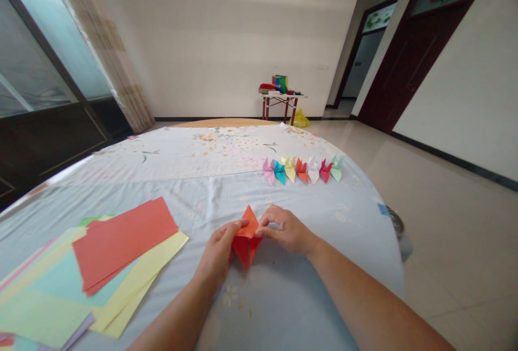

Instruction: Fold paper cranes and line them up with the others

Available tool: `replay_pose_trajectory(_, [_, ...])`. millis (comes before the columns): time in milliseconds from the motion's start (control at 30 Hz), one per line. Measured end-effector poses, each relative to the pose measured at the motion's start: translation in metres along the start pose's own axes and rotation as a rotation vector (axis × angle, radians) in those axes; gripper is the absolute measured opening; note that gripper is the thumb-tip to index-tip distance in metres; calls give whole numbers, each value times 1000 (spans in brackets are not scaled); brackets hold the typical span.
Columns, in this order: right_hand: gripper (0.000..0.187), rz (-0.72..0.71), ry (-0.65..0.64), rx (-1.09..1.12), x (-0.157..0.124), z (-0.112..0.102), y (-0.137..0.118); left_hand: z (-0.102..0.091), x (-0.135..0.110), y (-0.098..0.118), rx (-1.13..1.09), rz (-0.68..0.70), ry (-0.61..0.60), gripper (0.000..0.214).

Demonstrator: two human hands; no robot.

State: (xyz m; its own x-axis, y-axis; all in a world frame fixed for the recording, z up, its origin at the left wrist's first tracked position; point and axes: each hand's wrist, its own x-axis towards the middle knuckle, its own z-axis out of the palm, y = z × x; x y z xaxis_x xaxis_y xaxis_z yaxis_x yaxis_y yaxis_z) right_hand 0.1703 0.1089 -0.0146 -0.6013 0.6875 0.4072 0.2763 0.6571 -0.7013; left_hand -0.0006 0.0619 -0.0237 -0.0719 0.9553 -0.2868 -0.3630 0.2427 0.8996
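Observation:
Between my hands is a piece of folded orange origami paper [247, 232], diamond-shaped, with one point away from me and a split lower end toward me. My left hand [220, 246] grips its left side, the thumb lying on top. On the right edge, the thumb and forefinger of my right hand [285, 228] pinch the paper. The undersides of the fingers are partly hidden. Beyond my hands stands a row of several folded paper cranes [301, 170] in pink, blue, yellow, orange, white, red and green.
Loose sheets of coloured paper [125, 243] lie in a pile at the left, red on top. A pale blue floral tablecloth [194, 194] covers the round table. Against the far wall, a small table [283, 96] carries assorted items, with a yellow bag [300, 118] beside it.

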Motion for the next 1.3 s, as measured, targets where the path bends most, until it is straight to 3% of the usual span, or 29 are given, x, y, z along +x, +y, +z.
replay_pose_trajectory(200, [24,42,144,-152,0,5,-1,2,-2,-1,-104,59,-147,34])
replay_pose_trajectory(333, [14,64,185,-192,-1,8,1,2,-2,-2,0,53,-221,35])
replay_pose_trajectory(433, [14,51,174,-190,-2,9,1,2,-1,-3,97,58,-147,30])
replay_pose_trajectory(567, [33,21,69,-178,-3,8,-1,2,0,-3,150,113,-48,23])
replay_pose_trajectory(767, [3,35,-8,-203,1,9,0,1,0,-4,273,204,24,22])
replay_pose_trajectory(1000, [14,186,36,-124,-2,9,2,2,-3,-6,497,311,10,33])
replay_pose_trajectory(1167, [18,256,75,-86,-3,13,-3,9,-7,-5,417,262,-16,35])
replay_pose_trajectory(1300, [22,286,133,-76,-1,17,-8,11,-6,-7,255,268,29,54])
